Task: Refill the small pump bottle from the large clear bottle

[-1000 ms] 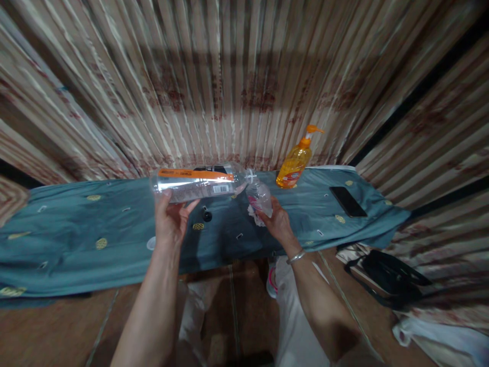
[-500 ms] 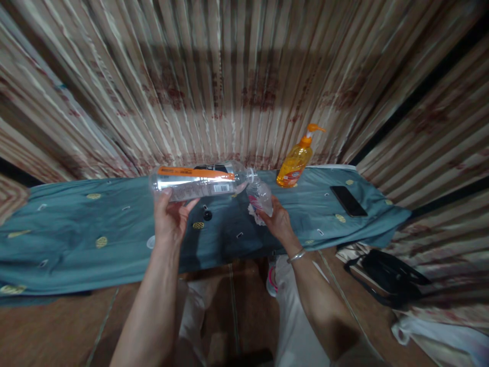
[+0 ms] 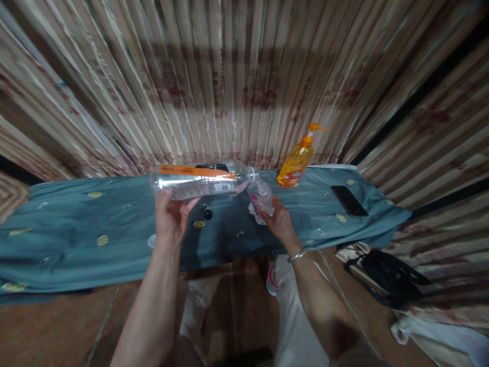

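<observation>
clear big bottle (image 3: 198, 182) gripped sideways by left hand (image 3: 170, 219) fingers; right hand (image 3: 278, 222) fingers clasp small bottle (image 3: 260, 195).

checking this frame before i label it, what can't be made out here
- Head view: print on the large clear bottle in the left hand is too small to read.
- Small bottle: its base is hidden by the right hand.
- Black bag: contents hidden in shadow.
</observation>
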The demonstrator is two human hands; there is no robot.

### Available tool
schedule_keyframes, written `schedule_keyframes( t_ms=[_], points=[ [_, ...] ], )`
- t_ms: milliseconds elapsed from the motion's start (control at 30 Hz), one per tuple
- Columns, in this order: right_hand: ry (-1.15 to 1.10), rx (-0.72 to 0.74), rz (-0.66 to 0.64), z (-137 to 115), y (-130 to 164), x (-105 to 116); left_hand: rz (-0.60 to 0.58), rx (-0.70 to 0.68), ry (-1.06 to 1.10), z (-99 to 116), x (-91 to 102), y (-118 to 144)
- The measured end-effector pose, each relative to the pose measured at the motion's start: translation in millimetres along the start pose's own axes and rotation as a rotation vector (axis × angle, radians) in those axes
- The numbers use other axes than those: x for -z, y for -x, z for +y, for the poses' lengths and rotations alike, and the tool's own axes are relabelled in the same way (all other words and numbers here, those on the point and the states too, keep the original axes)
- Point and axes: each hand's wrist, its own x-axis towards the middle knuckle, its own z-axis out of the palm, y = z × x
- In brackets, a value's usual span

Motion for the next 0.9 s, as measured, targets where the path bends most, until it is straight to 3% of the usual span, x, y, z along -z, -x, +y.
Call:
schedule_keyframes(
  t_ms=[900],
  points=[
    [0.004,-0.007,-0.011,0.7,0.1,0.6,0.003,-0.016,0.017,0.3,-3.2,3.1]
  ],
)
